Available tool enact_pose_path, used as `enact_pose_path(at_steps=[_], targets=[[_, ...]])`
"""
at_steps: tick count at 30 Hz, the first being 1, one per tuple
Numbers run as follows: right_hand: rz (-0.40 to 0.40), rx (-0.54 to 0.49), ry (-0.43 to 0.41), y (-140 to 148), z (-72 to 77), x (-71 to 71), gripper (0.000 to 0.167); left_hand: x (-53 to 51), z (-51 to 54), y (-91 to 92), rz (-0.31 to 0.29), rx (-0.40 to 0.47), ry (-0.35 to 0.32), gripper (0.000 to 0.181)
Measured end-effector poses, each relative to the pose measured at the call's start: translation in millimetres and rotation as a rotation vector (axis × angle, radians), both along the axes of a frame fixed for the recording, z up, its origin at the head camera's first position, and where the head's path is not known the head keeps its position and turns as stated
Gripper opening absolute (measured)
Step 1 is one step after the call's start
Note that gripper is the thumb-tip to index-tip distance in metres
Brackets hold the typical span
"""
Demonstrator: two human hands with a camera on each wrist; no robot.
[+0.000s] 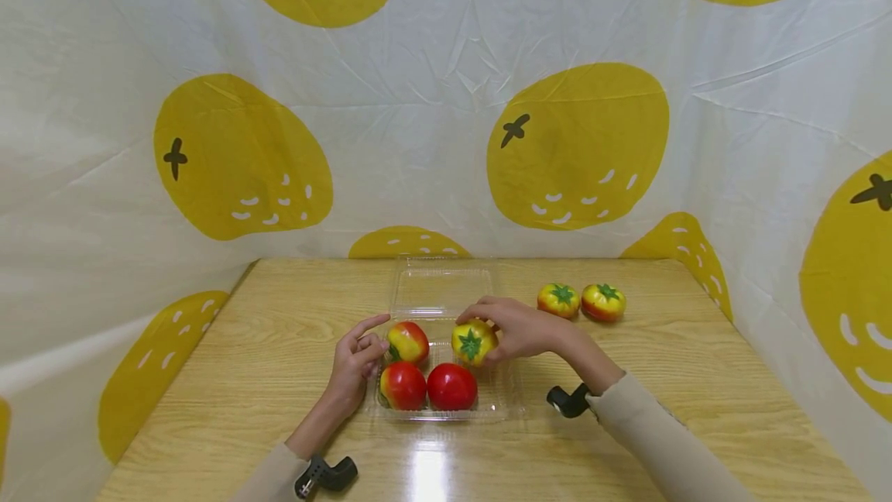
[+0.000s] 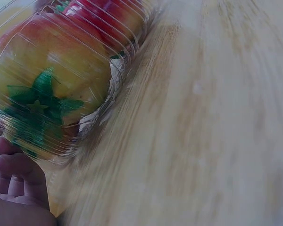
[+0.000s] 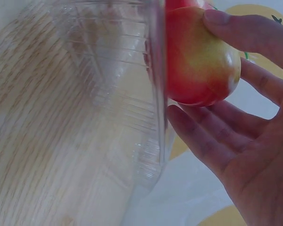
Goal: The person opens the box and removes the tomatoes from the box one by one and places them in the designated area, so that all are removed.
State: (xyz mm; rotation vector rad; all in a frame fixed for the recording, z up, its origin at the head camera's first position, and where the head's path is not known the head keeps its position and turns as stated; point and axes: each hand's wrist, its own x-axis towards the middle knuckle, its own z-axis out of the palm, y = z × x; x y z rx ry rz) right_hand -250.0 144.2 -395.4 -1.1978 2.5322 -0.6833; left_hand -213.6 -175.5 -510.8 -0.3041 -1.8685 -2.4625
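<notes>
A clear plastic clamshell container (image 1: pixel 498 401) lies with its lid folded back. Inside are three red-and-yellow tomatoes: one back left (image 1: pixel 409 342), one front left (image 1: pixel 403 386) and a redder one front right (image 1: pixel 452 387). My right hand (image 1: pixel 519 328) grips another tomato (image 1: pixel 470 342), its green star-shaped leaf facing up, at the container's back right corner. In the right wrist view that tomato (image 3: pixel 203 56) sits between thumb and fingers, beside the clear wall. My left hand (image 1: pixel 355 359) pinches the container's left edge, index finger stretched out; the left wrist view shows its curled fingers (image 2: pixel 19 174) there.
Two more tomatoes, one on the left (image 1: pixel 558 300) and one on the right (image 1: pixel 603 302), sit on the wooden table (image 1: pixel 293 300) behind my right hand. The open lid (image 1: pixel 442 289) lies toward the back edge. A white fruit-print cloth (image 1: pixel 411 138) hangs behind.
</notes>
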Motion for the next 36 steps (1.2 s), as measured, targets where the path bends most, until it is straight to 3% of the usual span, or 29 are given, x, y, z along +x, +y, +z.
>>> enact_pose_path(at_steps=[11, 25, 36], targets=[[0.028, -0.105, 0.011, 8.8, 6.5, 1.8, 0.058, 0.5, 0.8, 1.0, 0.006, 0.003, -0.004, 0.051], [-0.03, -0.202, -0.027, 20.7, 12.0, 6.4, 0.061, 0.4, 1.7, 0.9, 0.004, -0.004, -0.002, 0.05], [-0.073, -0.272, -0.044, 33.6, 3.1, 6.9, 0.065, -0.3, 0.4, -0.3, -0.002, -0.005, -0.001, 0.05]])
